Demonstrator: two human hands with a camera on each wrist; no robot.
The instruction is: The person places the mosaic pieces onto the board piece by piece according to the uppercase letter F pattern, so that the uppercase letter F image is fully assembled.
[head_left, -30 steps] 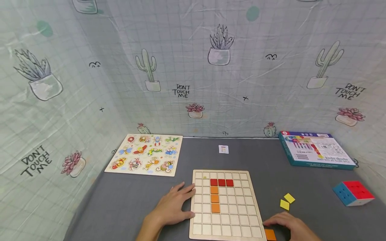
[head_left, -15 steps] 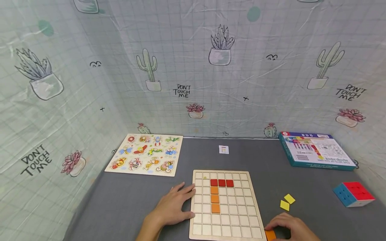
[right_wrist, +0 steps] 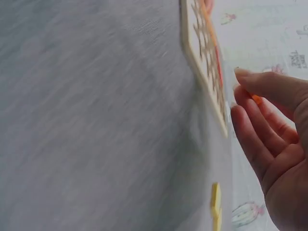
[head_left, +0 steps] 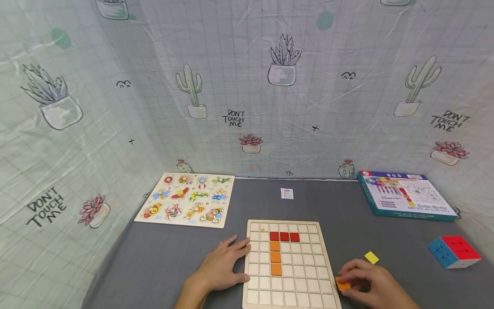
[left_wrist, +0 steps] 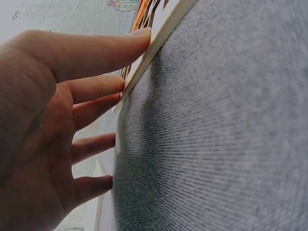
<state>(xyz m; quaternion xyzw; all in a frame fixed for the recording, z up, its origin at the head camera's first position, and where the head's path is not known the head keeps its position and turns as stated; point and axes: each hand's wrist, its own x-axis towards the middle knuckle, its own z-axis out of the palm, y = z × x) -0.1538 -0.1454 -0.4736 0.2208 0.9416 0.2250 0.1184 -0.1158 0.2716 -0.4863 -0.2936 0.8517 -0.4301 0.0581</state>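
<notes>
A wooden grid board (head_left: pixel 306 285) lies on the grey cloth, with a row of red square tiles (head_left: pixel 284 237) and, below its left end, a column of orange tiles (head_left: pixel 275 257). Fingertips and thumb of my left hand (head_left: pixel 221 267) touch the board's left edge, fingers spread and mostly straight. Just beside the board's lower right edge, my right hand (head_left: pixel 370 281) pinches a loose orange tile (head_left: pixel 343 284) between thumb and fingers. In the right wrist view that tile is mostly hidden behind the fingers. A yellow tile (head_left: pixel 372 257) lies just beyond the right hand.
An insect puzzle board (head_left: pixel 189 199) lies at the back left. A small printed card (head_left: pixel 287 193) is near the wall behind the grid board. At the right are a flat game box (head_left: pixel 409 195) and a puzzle cube (head_left: pixel 454 252). A patterned curtain (head_left: pixel 216 150) encloses the table.
My right hand has picked up the orange tile from beside the board and moved it forward, now covering one of the two yellow tiles in the head view. The left hand stays put.
</notes>
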